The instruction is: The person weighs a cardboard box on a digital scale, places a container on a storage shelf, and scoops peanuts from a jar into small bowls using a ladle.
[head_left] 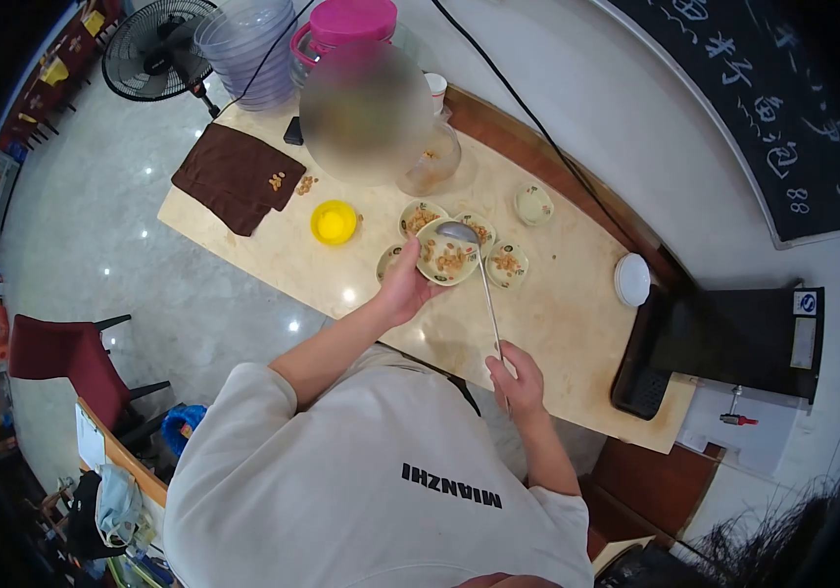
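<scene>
My left hand [405, 286] grips the side of a small patterned bowl [432, 277], holding it over the table. Light brown pieces [451, 259], possibly peanuts, lie inside it. A metal ladle [491, 312] is in my right hand [518, 377], fingers wrapped round its long handle. The ladle's head rests at the far rim of the held bowl; whether they touch I cannot tell. Close around stand similar small bowls with brown pieces, among them one at the back [421, 217] and one at the right [507, 265]. Another [390, 261] is partly hidden by my left hand.
On the table [576, 323] are a yellow bowl [334, 223], a brown cloth [234, 176] with loose pieces, a transparent container [432, 162], a pale bowl [534, 206] and white lids or plates [632, 279]. A black appliance [733, 338] borders the right end. A blurred patch hides something.
</scene>
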Demonstrator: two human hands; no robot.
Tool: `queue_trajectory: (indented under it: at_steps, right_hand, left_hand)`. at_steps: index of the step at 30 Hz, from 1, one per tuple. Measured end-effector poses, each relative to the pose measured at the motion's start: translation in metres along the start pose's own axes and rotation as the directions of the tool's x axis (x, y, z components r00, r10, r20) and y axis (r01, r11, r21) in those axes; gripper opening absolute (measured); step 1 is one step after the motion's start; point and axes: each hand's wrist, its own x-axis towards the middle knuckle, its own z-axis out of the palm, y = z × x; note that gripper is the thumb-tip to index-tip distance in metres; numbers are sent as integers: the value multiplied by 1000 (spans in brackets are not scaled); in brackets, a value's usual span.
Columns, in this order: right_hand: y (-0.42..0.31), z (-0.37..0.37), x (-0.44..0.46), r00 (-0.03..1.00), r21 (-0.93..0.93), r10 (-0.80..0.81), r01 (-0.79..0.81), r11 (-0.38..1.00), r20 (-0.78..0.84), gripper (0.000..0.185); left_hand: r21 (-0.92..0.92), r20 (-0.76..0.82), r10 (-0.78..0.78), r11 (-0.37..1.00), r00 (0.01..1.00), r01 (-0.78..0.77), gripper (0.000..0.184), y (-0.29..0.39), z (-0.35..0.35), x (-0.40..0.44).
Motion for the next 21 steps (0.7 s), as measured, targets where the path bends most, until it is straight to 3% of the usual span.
queue_trajectory:
  at_steps: [5, 7, 8, 11, 15, 21]
  right_hand:
    - [-9, 4, -34, 966, 152, 158, -129, 980, -206, 19]
    - [-16, 8, -46, 933, 186, 258, -215, 959, -250, 21]
    - [-16, 5, -55, 887, 225, 360, -302, 926, -290, 24]
    - [-16, -5, -67, 839, 260, 464, -398, 880, -285, 28]
    - [-7, -22, -88, 811, 304, 504, -420, 855, -298, 31]
    - [15, -42, -122, 797, 349, 511, -403, 846, -321, 30]
  left_hand:
    - [89, -64, -95, 991, 993, 101, 57, -45, -16, -11]
    - [123, -67, -116, 985, 991, 124, 56, -73, -35, -9]
    - [140, -122, -128, 980, 984, 144, 53, -91, -36, -10]
    - [178, -251, -109, 972, 962, 157, 47, -118, -46, -3]
    - [222, -467, -8, 967, 884, 126, 37, -133, -44, 7]
    - [248, -573, 61, 963, 817, 102, 25, -146, -61, 32]
